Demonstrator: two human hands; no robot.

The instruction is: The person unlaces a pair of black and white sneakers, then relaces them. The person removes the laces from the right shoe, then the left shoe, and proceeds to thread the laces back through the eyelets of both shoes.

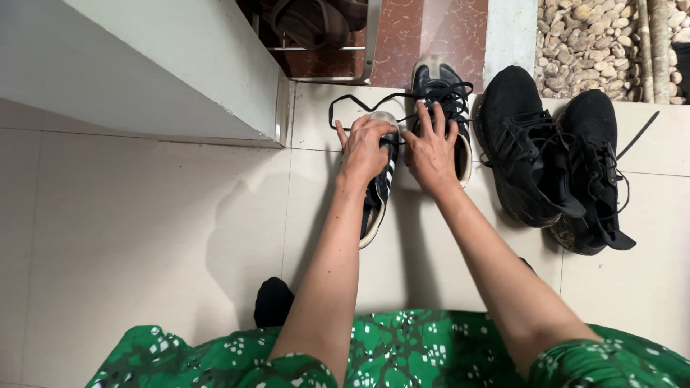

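Head view: left hand [365, 147] curled on striped sneaker [379, 190]; right hand [431, 147] spread, perhaps pinching lace [359, 100].

A pair of all-black sneakers [557, 162] lies on the pale tiled floor [129, 237], touching each other, laces loose. Beyond them runs a strip of pebbles [600, 43]. A white cabinet [158, 61] fills the upper left; beside it stands a metal rack [363, 50] holding what seems to be a brown sandal [309, 21]. A green patterned garment [402, 352] spans the bottom edge.
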